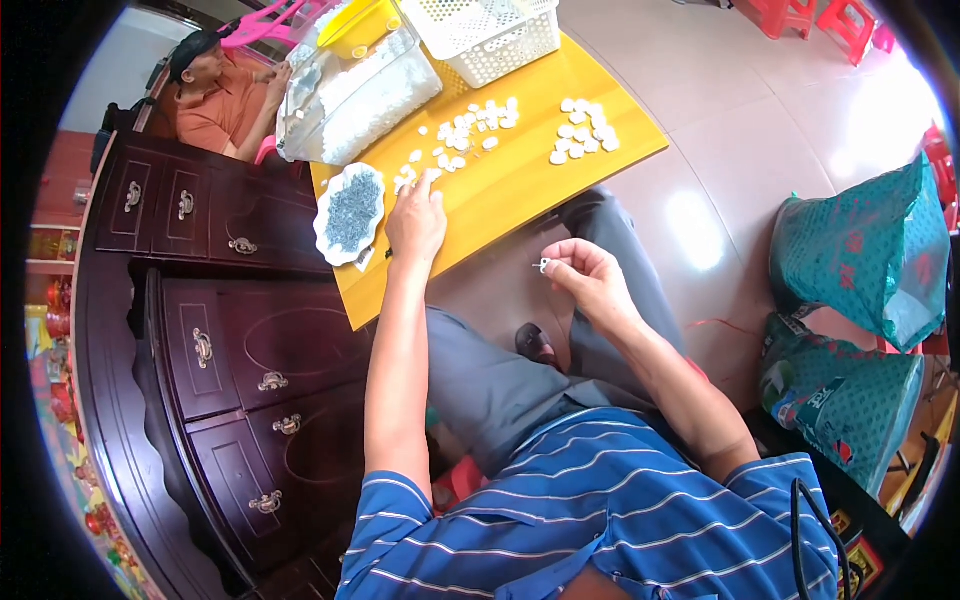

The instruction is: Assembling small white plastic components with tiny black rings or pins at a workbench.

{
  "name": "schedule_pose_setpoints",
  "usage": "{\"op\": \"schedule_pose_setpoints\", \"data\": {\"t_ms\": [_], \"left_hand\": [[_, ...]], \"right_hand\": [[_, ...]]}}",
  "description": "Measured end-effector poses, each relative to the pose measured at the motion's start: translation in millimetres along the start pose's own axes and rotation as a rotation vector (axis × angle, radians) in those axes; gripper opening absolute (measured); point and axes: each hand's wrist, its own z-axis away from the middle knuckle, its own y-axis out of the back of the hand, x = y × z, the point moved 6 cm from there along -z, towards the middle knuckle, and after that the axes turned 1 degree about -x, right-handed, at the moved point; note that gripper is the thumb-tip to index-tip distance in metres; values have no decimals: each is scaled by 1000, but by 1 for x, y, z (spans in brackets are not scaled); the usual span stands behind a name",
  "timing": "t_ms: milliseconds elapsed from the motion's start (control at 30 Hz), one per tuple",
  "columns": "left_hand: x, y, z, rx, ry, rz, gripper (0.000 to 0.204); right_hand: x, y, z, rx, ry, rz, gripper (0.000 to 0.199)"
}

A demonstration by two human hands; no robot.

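White plastic, with a thin metal pin (536, 265) sticking out of it, makes up the small piece (546, 265) pinched between thumb and fingers of the right hand (596, 284). Its long axis runs roughly sideways, the pin pointing to the person's left. The piece is off the desk (530, 190), held just outside the near edge, above the lap. The left hand (416, 220) reaches over the left part of the desk, fingers toward the far edge, tips among loose white pieces (462, 135); whether it grips one I cannot tell. Those pieces lie scattered toward the far edge, turned various ways. Another group of white pieces (582, 133) sits near the right corner. Beside the left edge, a wavy-rimmed white dish (323, 240) holds grey bits (352, 215). Farther out, a clear tub (303, 132) of white pieces stands at the far left corner, and a white basket (505, 62) at the far edge.
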Motion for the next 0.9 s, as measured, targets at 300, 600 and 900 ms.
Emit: {"op": "schedule_pose_setpoints", "data": {"t_ms": [300, 600, 900], "left_hand": [[0, 5, 14, 223, -54, 99, 25], [34, 13, -11, 50, -37, 174, 34], [47, 1, -18, 21, -128, 31, 30]], "right_hand": [[3, -3, -1, -19, -9, -14, 11], [2, 9, -2, 7, 44, 30, 11], [2, 5, -4, -6, 41, 36, 11]]}}
